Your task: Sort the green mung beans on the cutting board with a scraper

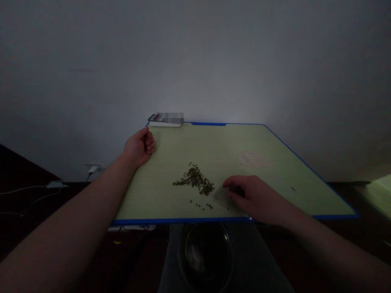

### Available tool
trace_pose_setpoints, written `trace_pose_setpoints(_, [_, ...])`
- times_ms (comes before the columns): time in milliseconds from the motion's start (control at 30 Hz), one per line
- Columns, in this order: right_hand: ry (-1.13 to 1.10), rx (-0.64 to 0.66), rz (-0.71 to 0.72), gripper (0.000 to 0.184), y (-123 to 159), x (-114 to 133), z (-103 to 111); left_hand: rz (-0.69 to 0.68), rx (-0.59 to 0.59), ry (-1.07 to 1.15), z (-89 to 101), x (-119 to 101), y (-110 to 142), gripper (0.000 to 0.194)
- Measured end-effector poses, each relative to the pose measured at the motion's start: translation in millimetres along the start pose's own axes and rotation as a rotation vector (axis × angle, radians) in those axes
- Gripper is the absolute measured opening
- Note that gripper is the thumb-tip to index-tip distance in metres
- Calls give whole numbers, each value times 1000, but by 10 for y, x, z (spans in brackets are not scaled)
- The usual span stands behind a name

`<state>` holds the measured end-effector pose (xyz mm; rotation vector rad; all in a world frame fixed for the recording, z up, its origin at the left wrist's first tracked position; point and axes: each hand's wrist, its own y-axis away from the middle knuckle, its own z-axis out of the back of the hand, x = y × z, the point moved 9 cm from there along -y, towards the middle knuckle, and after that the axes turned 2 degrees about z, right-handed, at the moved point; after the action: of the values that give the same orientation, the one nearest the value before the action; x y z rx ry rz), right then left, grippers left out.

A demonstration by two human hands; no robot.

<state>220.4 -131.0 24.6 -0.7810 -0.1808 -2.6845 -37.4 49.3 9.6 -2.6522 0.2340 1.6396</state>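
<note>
Well, the right hand (244,196) curled low just beside the scattered mung beans (194,180) on the green bench (146,195), its grip unclear; the left hand (139,147) lay loosely closed. The beans looked hard, light, rollable: best swept.

board (220,146): smooth matt green laminate | edging (183,221): blue plastic | bowl (227,240): glossy glass

Our left arm (70,211) reaches in from the near left, the left hand (139,147) curled in a loose fist at far left. Across to the right, our right hand (252,199) lies palm down, fingers curled under, its forearm (332,252) stretching from the near right.
</note>
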Motion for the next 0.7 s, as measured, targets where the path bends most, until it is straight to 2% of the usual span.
trace_pose_setpoints(233, [56, -51, 74, 20, -210, 354, -107, -5, 2, 11, 7, -3, -1, 26])
trace_pose_setpoints(400, [64, -42, 131, 19, -259, 484, -153, -9, 13, 12, -3, -5, -4, 25])
trace_pose_setpoints(533, [47, 14, 186, 18, -271, 547, -174, -6, 7, 11, -10, -5, 3, 26])
trace_pose_setpoints(700, [77, 28, 268, 21, -391, 680, -108, 4, 16, 17, -10, 5, -6, 26])
